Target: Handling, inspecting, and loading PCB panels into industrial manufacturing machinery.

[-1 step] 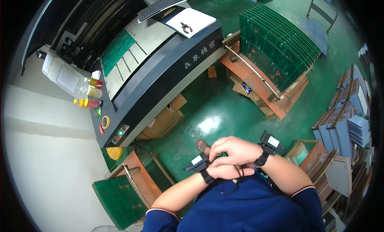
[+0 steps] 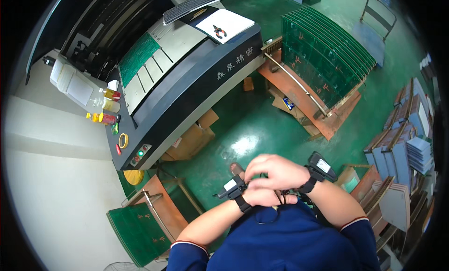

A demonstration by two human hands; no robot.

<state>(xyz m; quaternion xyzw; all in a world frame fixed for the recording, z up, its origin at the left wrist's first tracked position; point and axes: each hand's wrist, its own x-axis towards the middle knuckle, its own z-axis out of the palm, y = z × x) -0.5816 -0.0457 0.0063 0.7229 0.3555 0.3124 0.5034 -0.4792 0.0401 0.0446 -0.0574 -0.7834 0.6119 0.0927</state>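
At lower centre, before a navy-shirted torso (image 2: 285, 247): left hand (image 2: 265, 198) laid across the body, with right hand (image 2: 279, 173) crossed over it from the opposite side. Right fingers curled toward the left wrist, close to the black left-wrist device (image 2: 230, 188); cannot tell whether pinching anything, with fingertips partly hidden. Left fingers seemingly directed rightward, largely out of sight; cannot tell whether spread or pressed together. Left-wrist device bound by a black strap (image 2: 242, 204), presumably to leave the palm free; matching right-wrist device (image 2: 322, 167) likewise strapped. Thin black cable (image 2: 283, 197) draped across the left hand and looping down against the shirt, probably slack enough to allow bending of the wrists.

Beyond, at upper left: long dark machine (image 2: 196, 82), with green panel (image 2: 140, 53) flat on its pale bed (image 2: 180, 39), likely for even support. Above its front edge, pliers (image 2: 218, 32) resting on a white sheet (image 2: 238, 23), handy yet off the bed; bottles (image 2: 106, 119) and tape roll (image 2: 123, 140) grouped at the near-left end, apparently for the same reason. To the right, green boards (image 2: 322, 56) stood on edge behind a metal bar (image 2: 285, 71), probably against sliding. At lower left, second stack (image 2: 138, 233) similarly racked.
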